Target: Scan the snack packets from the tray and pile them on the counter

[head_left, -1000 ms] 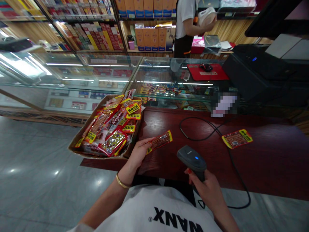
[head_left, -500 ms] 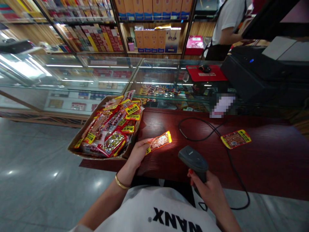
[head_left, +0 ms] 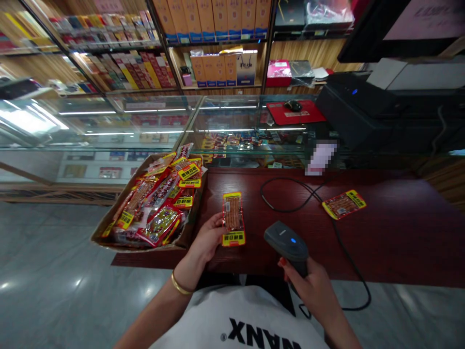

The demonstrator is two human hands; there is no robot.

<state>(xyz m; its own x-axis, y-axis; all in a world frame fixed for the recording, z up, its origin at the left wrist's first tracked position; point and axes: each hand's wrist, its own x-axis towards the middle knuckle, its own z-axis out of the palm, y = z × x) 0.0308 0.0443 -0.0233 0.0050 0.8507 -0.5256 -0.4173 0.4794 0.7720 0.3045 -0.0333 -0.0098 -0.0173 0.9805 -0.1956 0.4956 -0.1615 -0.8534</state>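
Between the fingers of my left hand [head_left: 208, 237] is a snack packet [head_left: 233, 215] with yellow ends and brown sticks showing through, its flat face turned up over the table. My right hand [head_left: 315, 281] is wrapped around the handle of a dark barcode scanner [head_left: 286, 242], whose head points toward the packet; a blue light glows on top. Left of my left hand, an open cardboard box [head_left: 196, 213] holds many similar red and yellow packets. Another snack packet [head_left: 344, 204] lies flat on the table to the right, beside the scanner's cable [head_left: 339, 242].
The dark red wooden table [head_left: 399, 242] meets a glass display counter [head_left: 225, 114] at the back. On the right stand a black register machine [head_left: 385, 111] and a screen [head_left: 378, 29]. A mouse [head_left: 292, 105] rests on a red mat [head_left: 278, 114]. Shelves hold boxes [head_left: 214, 70].
My left hand has turned the packet from a slant to upright, face up. The scanner's bright light on it is gone and a blue light shows. The person at the back has left view.
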